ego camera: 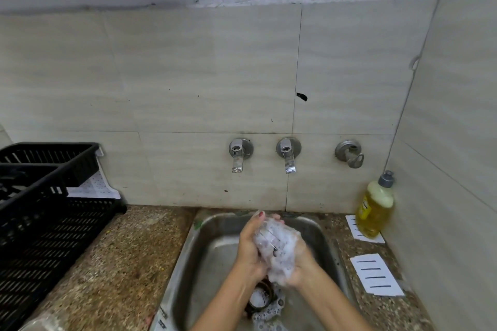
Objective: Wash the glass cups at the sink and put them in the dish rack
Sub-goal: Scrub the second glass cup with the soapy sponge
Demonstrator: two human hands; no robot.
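Soaping step: left hand and right hand curled fingers round the foamy glass cup; rinsing seemed next.

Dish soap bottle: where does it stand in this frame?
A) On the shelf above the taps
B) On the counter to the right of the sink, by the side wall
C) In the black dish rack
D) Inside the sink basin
B: the yellow dish soap bottle stands upright on the counter to the right of the sink, close against the tiled side wall.
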